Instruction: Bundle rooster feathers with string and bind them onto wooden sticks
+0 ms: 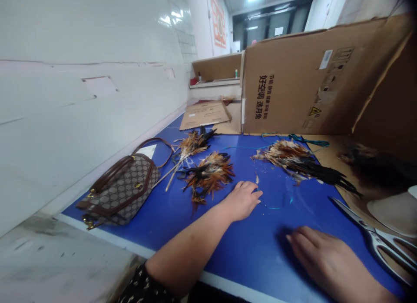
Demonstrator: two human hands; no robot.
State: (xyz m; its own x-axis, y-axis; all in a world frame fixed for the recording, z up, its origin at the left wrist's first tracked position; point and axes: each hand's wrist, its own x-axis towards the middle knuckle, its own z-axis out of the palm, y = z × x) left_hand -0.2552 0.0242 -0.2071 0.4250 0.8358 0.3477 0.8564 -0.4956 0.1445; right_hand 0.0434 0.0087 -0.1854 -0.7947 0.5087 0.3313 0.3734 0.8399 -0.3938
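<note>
My left hand point(243, 201) is low over the blue tabletop, palm down, with bent fingers closed at a thin teal thread point(275, 208) that curves away from the fingertips. A small pale feather point(257, 179) lies just beyond them. Left of this hand is a bunch of brown and black feathers point(211, 172). Nearer to me, my right hand point(322, 255) hovers with curled fingers held together, a little blurred; anything inside them is hidden. To its right lie large metal scissors point(374, 235). Farther back is a loose heap of brown, cream and black feathers point(286, 157).
A patterned handbag point(127, 188) stands at the left by the white wall. Feathers bound on sticks point(190, 146) lie beside it. A tall cardboard box point(293, 85) blocks the back right, with flat cardboard point(205, 114) beside it. A teal cord bundle point(312, 141) lies near the box.
</note>
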